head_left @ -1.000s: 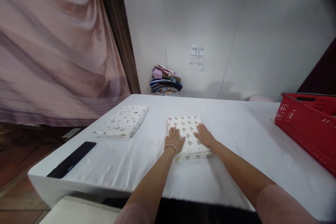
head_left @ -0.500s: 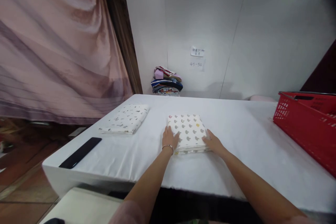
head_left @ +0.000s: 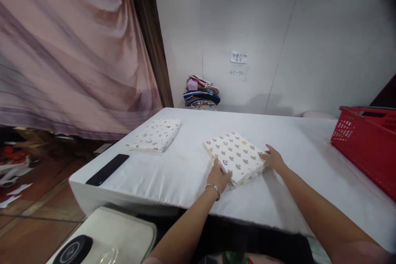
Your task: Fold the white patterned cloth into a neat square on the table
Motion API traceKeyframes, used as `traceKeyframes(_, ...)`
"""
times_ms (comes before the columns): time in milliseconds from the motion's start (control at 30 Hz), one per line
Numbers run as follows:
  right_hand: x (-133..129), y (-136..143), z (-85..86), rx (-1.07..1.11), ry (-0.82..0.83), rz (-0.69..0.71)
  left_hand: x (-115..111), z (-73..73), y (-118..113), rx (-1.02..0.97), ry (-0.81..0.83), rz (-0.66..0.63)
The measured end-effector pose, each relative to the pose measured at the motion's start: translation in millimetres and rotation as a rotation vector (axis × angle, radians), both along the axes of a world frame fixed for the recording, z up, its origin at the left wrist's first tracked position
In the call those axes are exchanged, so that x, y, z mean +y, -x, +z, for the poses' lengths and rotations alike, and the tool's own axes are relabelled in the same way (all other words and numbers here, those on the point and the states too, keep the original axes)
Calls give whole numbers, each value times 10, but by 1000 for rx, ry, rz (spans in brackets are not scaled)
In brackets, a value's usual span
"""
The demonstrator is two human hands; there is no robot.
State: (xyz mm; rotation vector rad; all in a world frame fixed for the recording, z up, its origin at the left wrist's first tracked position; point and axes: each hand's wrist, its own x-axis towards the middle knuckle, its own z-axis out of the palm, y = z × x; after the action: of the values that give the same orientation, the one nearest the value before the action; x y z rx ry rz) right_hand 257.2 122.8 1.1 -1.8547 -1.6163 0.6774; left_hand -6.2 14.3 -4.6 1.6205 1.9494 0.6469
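A folded white cloth with grey prints (head_left: 236, 154) lies turned at an angle on the white table (head_left: 185, 173). My left hand (head_left: 218, 175), with a bracelet at the wrist, grips its near left edge, thumb on top and fingers at the side. At the cloth's right corner, my right hand (head_left: 272, 157) holds the edge between thumb and fingers. Another folded white cloth with small dark prints (head_left: 156, 134) lies farther left, apart from both hands.
A black phone-like slab (head_left: 107, 169) lies near the table's left edge. On the right stands a red basket (head_left: 365, 144). Folded fabrics (head_left: 201, 93) are stacked by the wall behind. Below the front edge is a cream-coloured lid (head_left: 123, 227).
Both hands have moved right with the grey-printed cloth, which has turned from nearly square-on to slanted. The view has shifted slightly, showing more of the cream lid.
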Motion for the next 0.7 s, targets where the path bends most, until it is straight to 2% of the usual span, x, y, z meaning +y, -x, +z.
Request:
traceKeyframes(67, -29, -13, 7, -244, -70, 18, -86, -28, -85, -34, -21, -22)
traceKeyframes(133, -135, 112, 46, -427, -215, 110, -126, -31, -108, -57, -35, -26)
traceKeyframes(200, -289, 334, 101, -497, -365, 248, -133, -17, -103, -65, -38, -18)
traceKeyframes(267, -449, 575, 134, -513, -432, 325, -132, -6, -102, -63, -40, -5)
traceKeyframes(367, -628, 825, 81, -554, -379, 419, -136, -19, -103, -106, -66, -1)
traceKeyframes(500, -718, 889, -96, -634, -258, 513, -57, -78, 53, -221, -97, 41)
traceKeyframes(600, -728, 866, -150, -638, -244, 523, 159, -97, 321, -155, -164, 150)
traceKeyframes(700, -734, 863, -135, -626, -240, 521, 475, -76, 568, -21, -236, 189)
